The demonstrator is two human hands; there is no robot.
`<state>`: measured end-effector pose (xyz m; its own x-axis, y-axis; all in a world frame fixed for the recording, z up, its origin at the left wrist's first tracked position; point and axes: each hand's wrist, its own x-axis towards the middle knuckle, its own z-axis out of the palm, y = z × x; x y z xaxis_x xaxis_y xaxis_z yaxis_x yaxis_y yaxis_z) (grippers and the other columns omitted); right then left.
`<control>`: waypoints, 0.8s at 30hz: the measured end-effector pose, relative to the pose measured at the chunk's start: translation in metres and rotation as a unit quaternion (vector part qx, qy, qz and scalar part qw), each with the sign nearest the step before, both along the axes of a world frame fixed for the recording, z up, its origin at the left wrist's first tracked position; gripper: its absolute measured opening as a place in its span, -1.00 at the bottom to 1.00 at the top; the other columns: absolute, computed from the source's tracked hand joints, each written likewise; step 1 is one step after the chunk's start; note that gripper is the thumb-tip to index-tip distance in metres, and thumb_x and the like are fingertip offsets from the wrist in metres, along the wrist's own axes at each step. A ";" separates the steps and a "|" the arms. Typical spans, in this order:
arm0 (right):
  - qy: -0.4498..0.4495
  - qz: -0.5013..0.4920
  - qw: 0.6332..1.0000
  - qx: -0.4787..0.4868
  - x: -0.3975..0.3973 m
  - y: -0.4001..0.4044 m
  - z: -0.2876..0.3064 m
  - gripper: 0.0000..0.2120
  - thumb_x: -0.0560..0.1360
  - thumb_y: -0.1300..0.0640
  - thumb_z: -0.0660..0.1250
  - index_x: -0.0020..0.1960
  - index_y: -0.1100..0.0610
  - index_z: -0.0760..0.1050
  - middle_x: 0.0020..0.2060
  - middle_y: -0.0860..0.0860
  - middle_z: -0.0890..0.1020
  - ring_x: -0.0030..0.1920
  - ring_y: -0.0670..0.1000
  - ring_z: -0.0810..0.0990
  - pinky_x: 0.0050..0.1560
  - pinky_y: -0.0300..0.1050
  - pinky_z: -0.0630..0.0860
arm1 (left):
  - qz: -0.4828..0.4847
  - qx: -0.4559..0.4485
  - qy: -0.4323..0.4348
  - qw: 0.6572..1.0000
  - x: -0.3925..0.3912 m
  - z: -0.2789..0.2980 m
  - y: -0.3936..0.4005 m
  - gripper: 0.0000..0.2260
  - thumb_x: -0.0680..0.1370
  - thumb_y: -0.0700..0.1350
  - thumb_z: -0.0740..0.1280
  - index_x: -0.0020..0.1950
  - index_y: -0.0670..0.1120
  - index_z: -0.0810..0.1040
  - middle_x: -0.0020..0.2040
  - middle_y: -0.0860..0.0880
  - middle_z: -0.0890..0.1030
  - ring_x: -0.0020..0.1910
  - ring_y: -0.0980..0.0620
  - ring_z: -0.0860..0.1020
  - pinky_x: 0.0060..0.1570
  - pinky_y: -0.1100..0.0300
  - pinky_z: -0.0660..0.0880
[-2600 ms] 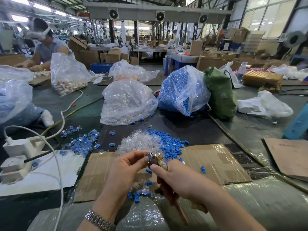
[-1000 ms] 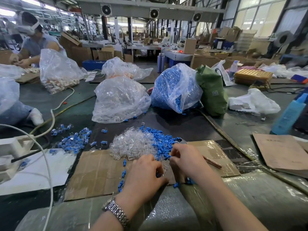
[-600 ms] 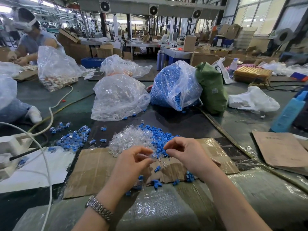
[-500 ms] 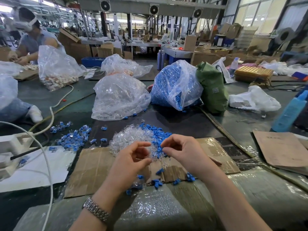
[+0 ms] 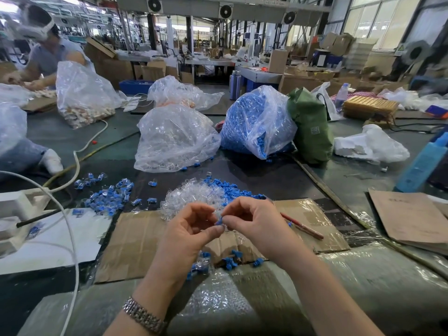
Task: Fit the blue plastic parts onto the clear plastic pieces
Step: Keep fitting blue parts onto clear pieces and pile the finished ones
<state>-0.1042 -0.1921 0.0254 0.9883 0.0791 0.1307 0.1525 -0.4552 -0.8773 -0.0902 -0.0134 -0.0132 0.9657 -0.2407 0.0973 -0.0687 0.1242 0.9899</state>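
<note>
While both hands meet just above the cardboard sheet (image 5: pixel 145 241), the left hand (image 5: pixel 191 236) pinches a small blue part (image 5: pixel 219 222) between thumb and forefinger, and the right hand (image 5: pixel 252 226) pinches what seems to be a clear piece (image 5: pixel 225 227) directly beside it; the two parts are touching at the fingertips, so the coming push is, I judge, a short one from left toward right; the long axis of either part I cannot tell, because the fingers cover most of them and the clear plastic is hard to see; just behind the hands lies the heap of clear pieces (image 5: pixel 194 197) with loose blue parts (image 5: pixel 232 190) at its right, and some assembled pieces (image 5: pixel 106 197) lie further left on the bench (image 5: pixel 278 180).
</note>
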 end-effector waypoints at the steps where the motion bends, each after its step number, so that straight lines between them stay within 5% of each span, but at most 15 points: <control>1: -0.005 0.002 1.000 0.008 -0.001 0.000 -0.001 -0.93 0.54 0.20 0.46 -0.07 0.03 0.64 -0.19 -0.02 0.71 -0.13 -0.06 0.66 -0.02 -0.18 0.59 | 0.002 0.011 0.002 1.000 -0.001 0.001 0.000 -0.66 0.31 -0.09 0.55 0.04 -0.08 0.63 -0.05 -0.09 0.70 -0.04 -0.05 0.69 -0.01 0.17 0.63; 5: -0.052 0.013 0.998 -0.038 -0.001 0.002 -0.003 -0.88 0.56 0.18 0.43 -0.07 -0.04 0.61 -0.18 -0.11 0.68 -0.11 -0.14 0.64 -0.03 -0.27 0.54 | -0.012 0.043 0.009 0.999 -0.002 0.005 0.002 -0.72 0.35 -0.08 0.50 0.01 -0.15 0.66 -0.13 -0.11 0.72 -0.16 -0.03 0.70 -0.15 0.27 0.61; 24: -0.136 0.063 0.977 -0.154 -0.011 0.005 0.009 -0.91 0.62 0.19 0.33 -0.04 0.03 0.51 -0.18 -0.10 0.56 -0.13 -0.08 0.52 -0.08 -0.12 0.49 | -0.060 -0.018 0.061 0.996 0.001 0.014 0.019 -0.77 0.39 -0.14 0.51 0.04 -0.09 0.74 0.00 -0.20 0.74 0.01 -0.14 0.72 -0.01 0.19 0.64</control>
